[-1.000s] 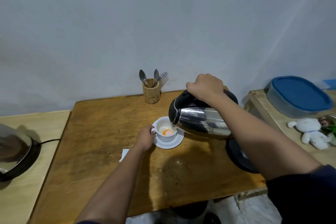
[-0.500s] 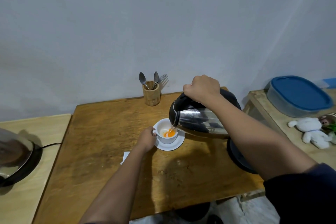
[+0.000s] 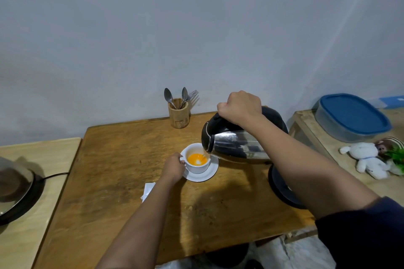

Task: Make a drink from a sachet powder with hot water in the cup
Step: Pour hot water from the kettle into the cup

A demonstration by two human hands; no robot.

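A white cup point(image 3: 196, 167) stands on a white saucer point(image 3: 209, 173) in the middle of the wooden table point(image 3: 122, 181). Orange liquid with a pale patch fills its bottom. My left hand point(image 3: 173, 167) grips the cup's handle. My right hand point(image 3: 240, 109) is closed on the black handle of a steel kettle point(image 3: 236, 145), tilted with its spout over the cup's right rim, and water runs into the cup. A white sachet point(image 3: 148, 190) lies on the table, partly hidden under my left forearm.
A wooden holder point(image 3: 178, 114) with spoons and a fork stands by the wall. The black kettle base point(image 3: 282, 190) sits under my right forearm. At the left is a pan on a hotplate point(image 3: 15, 190). A blue-lidded container point(image 3: 352, 116) and plush toys point(image 3: 367, 158) are on the right table.
The kettle has tipped further and water now flows. The cup held a small orange spot of powder; now a wider pool of orange liquid covers its bottom. Both hands kept their grips.
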